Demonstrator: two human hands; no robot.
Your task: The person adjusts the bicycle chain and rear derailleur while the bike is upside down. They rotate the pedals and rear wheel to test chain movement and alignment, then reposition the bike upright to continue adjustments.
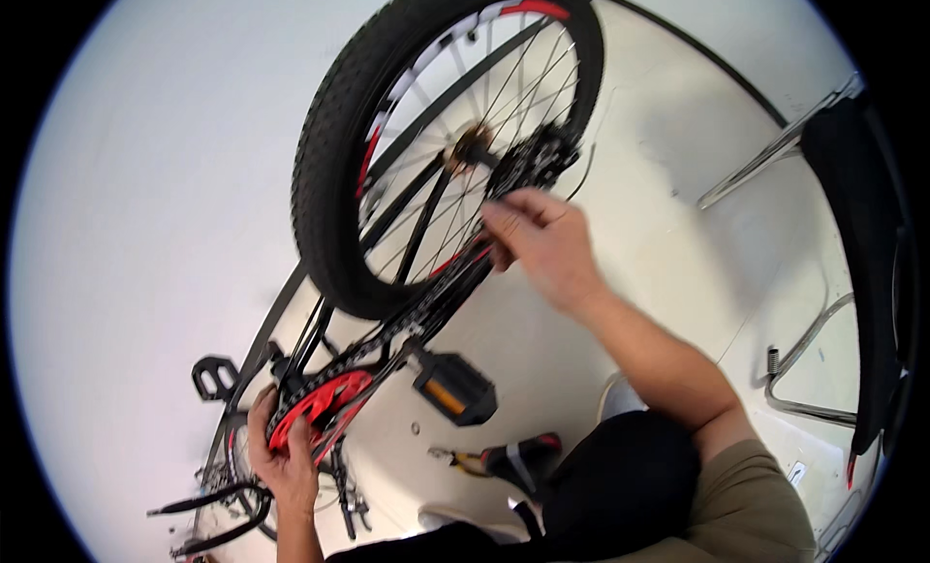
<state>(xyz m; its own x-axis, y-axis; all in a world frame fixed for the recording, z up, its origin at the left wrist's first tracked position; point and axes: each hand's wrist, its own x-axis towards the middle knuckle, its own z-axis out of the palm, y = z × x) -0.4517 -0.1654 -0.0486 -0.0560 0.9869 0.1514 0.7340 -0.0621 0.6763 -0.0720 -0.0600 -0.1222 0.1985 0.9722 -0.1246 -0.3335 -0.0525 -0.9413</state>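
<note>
A bicycle stands upside down in front of me, its rear wheel up and its chain running from the front chainring to the rear sprockets. My left hand is closed round the edge of the red chainring guard, thumb on the near side. Just below the rear sprockets, the fingers of my right hand are pinched together at the chain; motion blurs them slightly. Between the hands a black pedal with an orange reflector juts toward me. The second pedal shows on the far side.
Pliers with yellow-and-black handles lie on the floor beside a black-and-red saddle. A small ring lies nearby. At the right stands a chair with a black seat and metal legs. A white wall is behind the bicycle.
</note>
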